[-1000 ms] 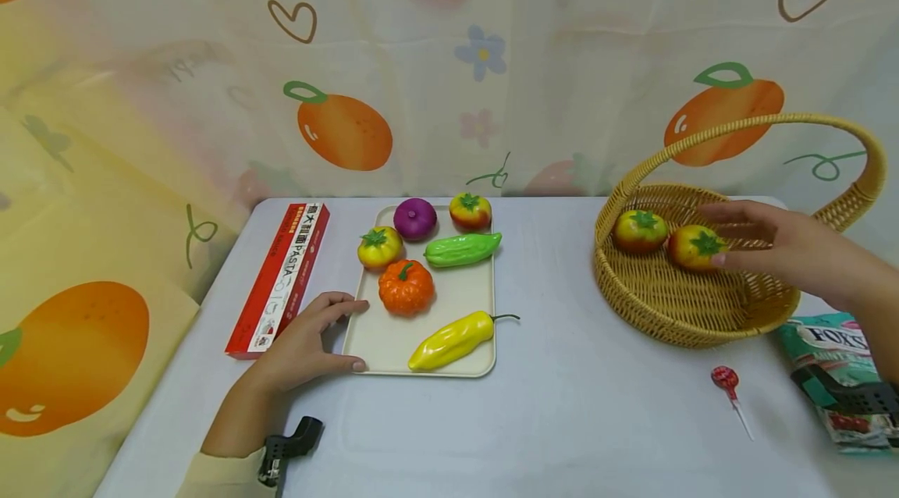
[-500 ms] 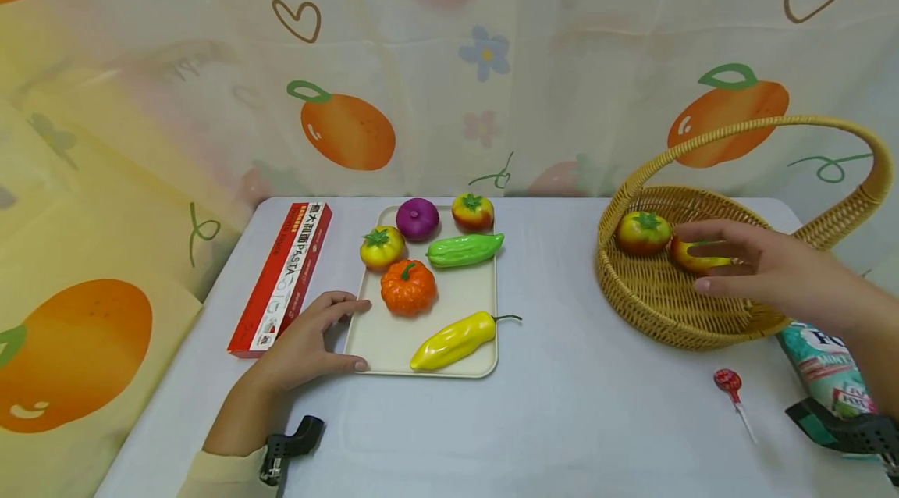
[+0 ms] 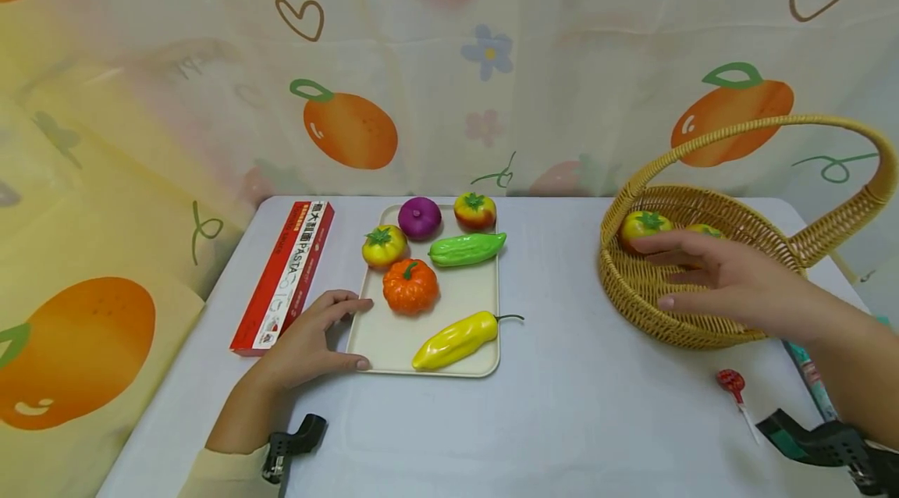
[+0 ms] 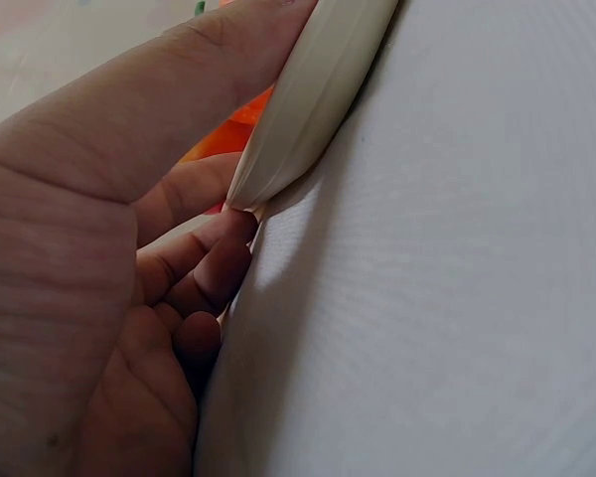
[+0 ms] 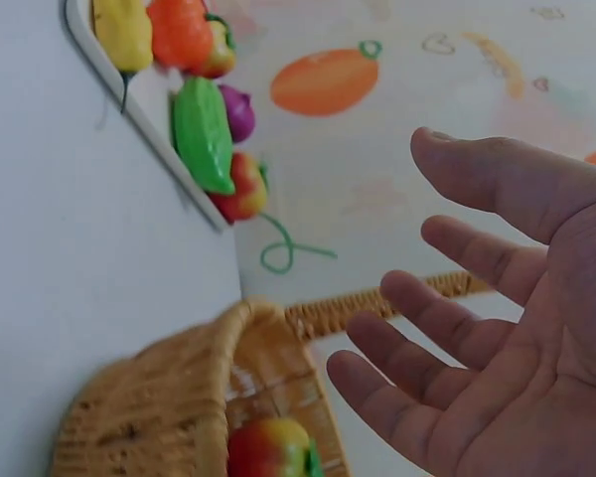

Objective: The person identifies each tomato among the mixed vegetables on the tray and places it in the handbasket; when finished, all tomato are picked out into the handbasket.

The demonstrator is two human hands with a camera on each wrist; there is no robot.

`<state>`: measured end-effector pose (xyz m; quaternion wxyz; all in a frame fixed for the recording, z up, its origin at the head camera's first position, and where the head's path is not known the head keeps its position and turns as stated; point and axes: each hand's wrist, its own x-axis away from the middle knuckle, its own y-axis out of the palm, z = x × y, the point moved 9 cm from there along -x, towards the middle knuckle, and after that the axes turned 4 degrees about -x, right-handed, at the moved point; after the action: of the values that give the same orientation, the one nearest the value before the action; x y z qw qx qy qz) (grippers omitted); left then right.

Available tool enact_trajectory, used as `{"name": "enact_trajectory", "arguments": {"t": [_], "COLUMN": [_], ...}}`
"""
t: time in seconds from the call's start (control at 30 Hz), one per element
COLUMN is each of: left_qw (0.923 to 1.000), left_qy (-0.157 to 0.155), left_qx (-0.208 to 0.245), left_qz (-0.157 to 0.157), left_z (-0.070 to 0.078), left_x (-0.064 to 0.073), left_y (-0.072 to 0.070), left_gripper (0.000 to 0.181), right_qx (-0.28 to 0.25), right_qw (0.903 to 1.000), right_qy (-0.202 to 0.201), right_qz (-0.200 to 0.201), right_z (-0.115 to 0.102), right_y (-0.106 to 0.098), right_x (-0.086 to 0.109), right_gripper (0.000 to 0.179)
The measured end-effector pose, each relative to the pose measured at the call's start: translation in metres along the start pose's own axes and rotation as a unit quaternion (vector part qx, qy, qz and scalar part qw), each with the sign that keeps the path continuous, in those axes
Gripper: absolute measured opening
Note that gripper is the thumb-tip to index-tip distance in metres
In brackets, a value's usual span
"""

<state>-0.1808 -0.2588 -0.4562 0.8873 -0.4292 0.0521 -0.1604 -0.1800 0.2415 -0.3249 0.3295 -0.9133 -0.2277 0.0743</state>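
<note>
My left hand (image 3: 312, 342) holds the cream tray (image 3: 382, 338) at its near left corner, index finger over the left rim and thumb on the front edge. On the tray lie an orange toy pumpkin (image 3: 410, 287), a yellow pepper (image 3: 456, 340), a green bumpy vegetable (image 3: 467, 249), a purple onion (image 3: 419, 218) and two tomato-like toy fruits (image 3: 384, 247). Over the near side of the wicker basket (image 3: 635, 307), my right hand (image 3: 744, 283) hangs with fingers spread and nothing in them. Two red-yellow toy fruits (image 3: 643, 225) sit inside the basket, one mostly hidden by that hand.
A red pasta box (image 3: 282, 279) lies left of the tray. In front of the basket is a red lollipop (image 3: 732, 382). A teal candy bag (image 3: 811, 381) shows partly behind the right forearm. The basket's tall handle (image 3: 779, 121) arches over it, and a printed curtain (image 3: 449, 76) hangs behind.
My right hand has drawn back from the right fruit in the basket, moving left and toward me, empty. My left hand has stayed at the tray's corner.
</note>
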Motion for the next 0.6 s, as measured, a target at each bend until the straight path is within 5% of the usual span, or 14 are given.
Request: {"name": "enact_trajectory", "arguments": {"t": [0.6], "left_qw": [1.0000], "left_qy": [0.003], "left_qx": [0.004], "left_qz": [-0.003], "left_z": [0.000], "left_x": [0.000], "left_y": [0.000], "left_gripper": [0.087], "right_qx": [-0.039], "right_qw": [0.9978], "right_qy": [-0.007], "right_qz": [-0.053], "right_z": [-0.039], "right_y": [0.042], "right_x": [-0.040], "right_gripper": [0.061]}}
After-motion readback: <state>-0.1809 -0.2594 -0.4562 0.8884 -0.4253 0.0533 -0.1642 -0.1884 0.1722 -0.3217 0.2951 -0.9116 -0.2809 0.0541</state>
